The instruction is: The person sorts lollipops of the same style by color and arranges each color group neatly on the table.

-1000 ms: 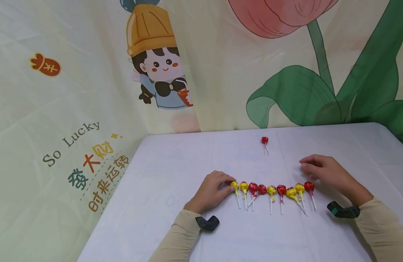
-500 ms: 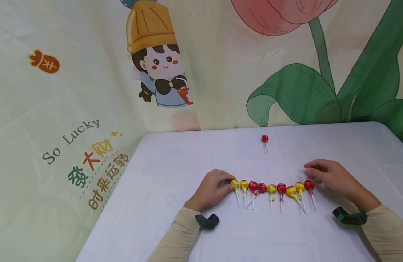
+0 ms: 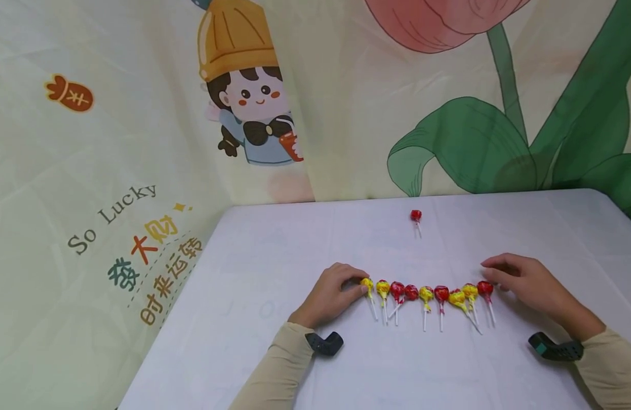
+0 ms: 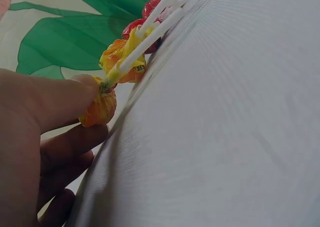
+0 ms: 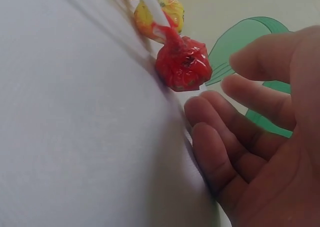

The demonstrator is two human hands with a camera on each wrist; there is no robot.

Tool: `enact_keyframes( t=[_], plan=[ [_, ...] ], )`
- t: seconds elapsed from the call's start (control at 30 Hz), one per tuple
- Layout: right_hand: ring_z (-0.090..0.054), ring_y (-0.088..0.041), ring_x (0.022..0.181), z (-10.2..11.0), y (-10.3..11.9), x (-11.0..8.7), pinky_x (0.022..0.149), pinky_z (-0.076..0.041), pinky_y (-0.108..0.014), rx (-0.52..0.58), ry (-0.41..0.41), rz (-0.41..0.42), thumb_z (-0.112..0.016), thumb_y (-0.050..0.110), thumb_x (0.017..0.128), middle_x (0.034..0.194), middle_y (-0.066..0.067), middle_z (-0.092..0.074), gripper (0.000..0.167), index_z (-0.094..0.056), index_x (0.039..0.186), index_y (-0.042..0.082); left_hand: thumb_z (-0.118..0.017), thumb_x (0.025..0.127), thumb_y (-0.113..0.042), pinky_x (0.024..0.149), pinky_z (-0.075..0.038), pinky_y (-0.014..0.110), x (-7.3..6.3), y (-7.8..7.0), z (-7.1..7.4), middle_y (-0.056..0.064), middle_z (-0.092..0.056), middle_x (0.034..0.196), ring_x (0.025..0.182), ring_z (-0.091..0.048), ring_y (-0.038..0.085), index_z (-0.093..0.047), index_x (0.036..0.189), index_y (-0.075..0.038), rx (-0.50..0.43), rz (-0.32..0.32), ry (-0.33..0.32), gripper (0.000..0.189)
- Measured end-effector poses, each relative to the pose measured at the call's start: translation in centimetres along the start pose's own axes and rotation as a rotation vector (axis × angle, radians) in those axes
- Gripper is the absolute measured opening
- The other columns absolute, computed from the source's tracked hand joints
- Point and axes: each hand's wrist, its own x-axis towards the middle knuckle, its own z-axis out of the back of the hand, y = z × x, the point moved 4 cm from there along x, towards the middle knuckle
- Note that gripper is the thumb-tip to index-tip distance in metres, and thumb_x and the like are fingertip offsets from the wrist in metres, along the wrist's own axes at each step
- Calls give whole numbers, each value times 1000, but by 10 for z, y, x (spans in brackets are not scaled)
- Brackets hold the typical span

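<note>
Wrapped lollipops, yellow and red, lie in a row with their white sticks toward the person. At the row's left end, my left hand (image 3: 332, 296) pinches the head of a yellow lollipop (image 3: 367, 286) between thumb and fingers. The left wrist view shows the thumb (image 4: 65, 102) against that yellow wrapper (image 4: 100, 112). Beside the right end of the row is my right hand (image 3: 525, 285), its fingers loosely bent and holding nothing. A red lollipop (image 5: 184, 64) sits just beyond its fingertips in the right wrist view, with a small gap visible.
A single red lollipop (image 3: 416, 216) lies apart near the table's back edge. The table (image 3: 274, 245) has a white cover. Behind it hangs a printed cloth (image 3: 346, 114) with a tulip and a cartoon figure. A second yellow lollipop (image 3: 382, 288) is close to the left hand.
My right hand has moved right and a little toward the person, coming down beside the red lollipop at the row's end. The left hand keeps its place on the yellow lollipop.
</note>
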Motion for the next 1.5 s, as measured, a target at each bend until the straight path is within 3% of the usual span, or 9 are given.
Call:
enact_keyframes(
  t=[0.27,0.53,0.6,0.93,1.17,1.3,1.5],
  plan=[
    [-58,-27,99,3,-4,-6,72,-53,-23,-24,-10,30,-62,43,99,117,-13,-64,48,-63,127,4,-67,97,-27,101,-44,36,4,1,-1,-11,-65,117,114,-56,8,-71,121,-24,-56,57,-7,25],
    [-53,-35,117,4,-7,-10,84,-50,-23,-33,32,61,-62,42,99,127,-16,-61,46,-64,128,6,-67,97,-26,102,-44,38,4,2,-3,-11,-64,117,116,-56,10,-69,122,-23,-99,98,-14,25],
    [-53,-34,116,2,-8,-10,82,-48,-18,-31,41,70,-62,42,99,128,-15,-61,46,-64,128,7,-67,98,-27,103,-44,38,2,4,-3,-11,-64,118,117,-56,10,-68,123,-23,-109,114,-20,26],
    [-56,-28,112,-2,-8,-7,84,-49,-21,-48,46,130,-66,40,97,124,-8,-63,41,-66,126,10,-68,97,-25,103,-43,39,-1,11,2,-13,-64,119,117,-57,9,-68,123,-21,-202,110,-88,26],
    [-57,-23,105,-5,-7,-5,82,-51,-23,-53,55,150,-68,36,97,119,-4,-64,38,-67,125,11,-67,97,-25,99,-46,40,-4,13,8,-13,-66,115,110,-59,10,-68,126,-19,-297,190,-124,29],
    [-57,-23,104,-4,-5,-5,81,-52,-23,-59,41,154,-68,37,96,118,-3,-64,38,-68,125,13,-65,99,-25,99,-47,39,-1,13,11,-11,-66,115,110,-59,12,-67,128,-17,-354,213,-135,30],
    [-56,-21,101,-4,-7,-9,81,-51,-25,-82,30,133,-70,38,95,114,-1,-63,37,-69,123,13,-63,100,-20,98,-49,32,8,11,10,-5,-66,121,113,-60,15,-65,132,-11,-480,197,-119,33]
  ],
)
